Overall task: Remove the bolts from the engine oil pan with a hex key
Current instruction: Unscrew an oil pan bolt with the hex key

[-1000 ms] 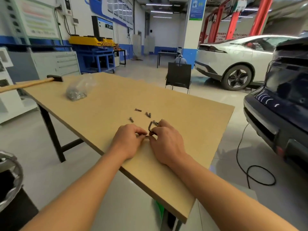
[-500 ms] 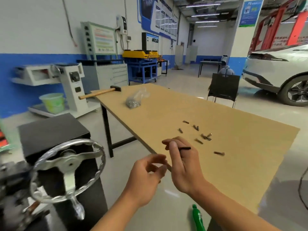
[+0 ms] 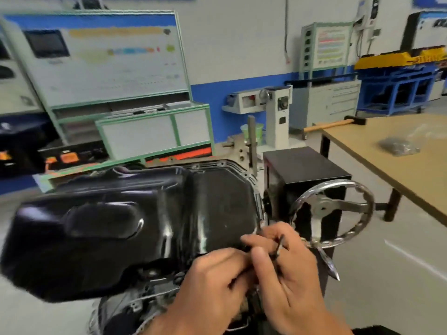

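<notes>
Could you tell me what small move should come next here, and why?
Probably seat the tip of the hex key in a bolt on the oil pan flange: the right hand pinches the key at the pan's near edge, the left hand close beside it, and blur hides whether it is engaged.

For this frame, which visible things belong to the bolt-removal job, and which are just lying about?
In the job:
oil pan
hex key
right hand, holding the key
left hand, close beside it

Lying about:
hammer and plastic bag, both on the table
hand wheel
</notes>
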{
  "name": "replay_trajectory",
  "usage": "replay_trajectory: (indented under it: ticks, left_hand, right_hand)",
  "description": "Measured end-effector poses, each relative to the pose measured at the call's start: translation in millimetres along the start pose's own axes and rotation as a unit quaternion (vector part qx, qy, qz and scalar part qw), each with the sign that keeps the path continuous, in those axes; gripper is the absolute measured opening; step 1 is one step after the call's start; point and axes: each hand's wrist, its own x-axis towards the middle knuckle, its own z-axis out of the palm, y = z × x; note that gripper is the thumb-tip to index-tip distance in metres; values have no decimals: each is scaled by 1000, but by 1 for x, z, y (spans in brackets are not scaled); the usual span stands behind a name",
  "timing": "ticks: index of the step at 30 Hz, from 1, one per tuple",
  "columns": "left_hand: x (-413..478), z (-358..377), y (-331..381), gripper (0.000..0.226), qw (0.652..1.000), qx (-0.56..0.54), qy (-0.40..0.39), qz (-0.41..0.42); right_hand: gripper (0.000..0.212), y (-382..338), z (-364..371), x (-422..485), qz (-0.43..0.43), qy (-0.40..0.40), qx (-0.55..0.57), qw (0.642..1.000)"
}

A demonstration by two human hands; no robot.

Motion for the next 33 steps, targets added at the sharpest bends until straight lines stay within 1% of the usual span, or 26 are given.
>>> replay_trajectory:
  ticks: [2,4,7,9,10,12,15,17,20,22,24,27,33]
  left_hand:
    - [-24,-16,-13,13,1000,10,17,19]
    - [-52,-30,-21,14,998,28,49,32]
    - [-87,-43,-29,16,993,21,108,37]
    - [-106,-55,-39,21,989,10,143,32]
    - [-112,-60,-44,24,988,2,151,21]
    - [-124,-68,-54,20,986,4,167,-11]
    - [-149,-77,-68,16,977,13,202,-71]
    - [-166,-86,-76,15,976,29,197,-88]
    - [-176,-99,-86,27,968,44,201,-142]
    - [-177,-103,-89,31,965,36,201,-164]
    - [-181,-103,-93,34,965,44,193,-170]
    - [-182,-102,-96,45,965,50,185,-179]
    - [-171,-110,-104,40,956,48,214,-197]
  right_hand:
    - [33,-8,18,-11,-17,14,1,1000]
    - [28,-22,38,-21,-47,-17,10,999]
    - [15,-42,54,-27,-101,-104,17,989]
    - [14,-54,63,-30,-135,-156,2,978]
    - [16,-58,66,-31,-149,-177,-8,973]
    - [13,-63,76,-32,-159,-211,2,964]
    - [16,-69,99,-37,-169,-222,24,960]
    - [14,-70,121,-46,-178,-237,12,955]
    - [21,-68,146,-60,-186,-275,-5,943]
    - [23,-67,156,-67,-189,-283,-22,940]
    - [20,-66,163,-71,-186,-284,-36,940]
    - [22,-65,171,-73,-177,-270,-48,945]
    - [22,-75,189,-65,-141,-229,-48,962]
